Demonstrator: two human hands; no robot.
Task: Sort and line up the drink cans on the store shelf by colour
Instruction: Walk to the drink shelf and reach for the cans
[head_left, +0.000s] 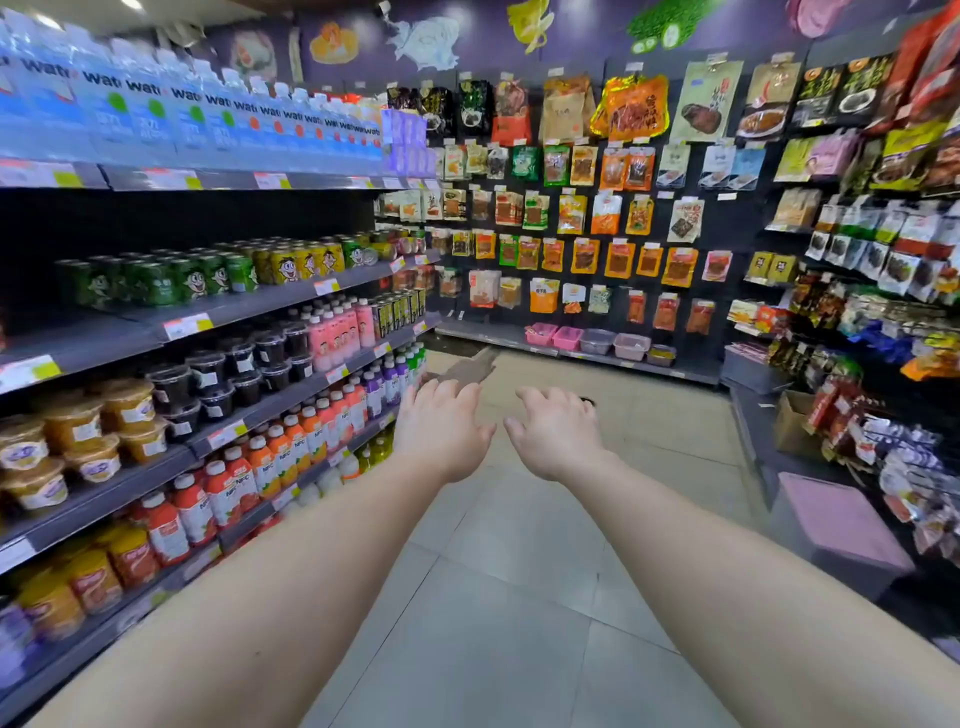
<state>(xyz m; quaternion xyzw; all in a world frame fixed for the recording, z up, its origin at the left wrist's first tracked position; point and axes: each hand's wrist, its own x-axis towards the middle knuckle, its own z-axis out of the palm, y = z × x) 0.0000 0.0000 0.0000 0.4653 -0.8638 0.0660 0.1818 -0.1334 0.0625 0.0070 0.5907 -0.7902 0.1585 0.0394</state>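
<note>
Drink cans stand on the second shelf (270, 304) at my left. Green cans (171, 280) fill its nearer part, then yellow cans (304, 262), then a few more green cans (354, 253) farther along. One can (370, 255) beyond them lies on its side, its lid facing out. My left hand (441, 426) and my right hand (558, 431) are stretched out over the aisle floor, palms down, fingers apart, holding nothing. Both hands are well to the right of the can shelf and below its level.
Water bottles (156, 109) line the top shelf. Jelly cups, pink bottles and juice bottles (228, 483) fill the lower shelves. Snack packets hang on the far wall (597, 208) and the right rack. A pink stool (831, 519) and a cardboard box (792, 421) stand at the right.
</note>
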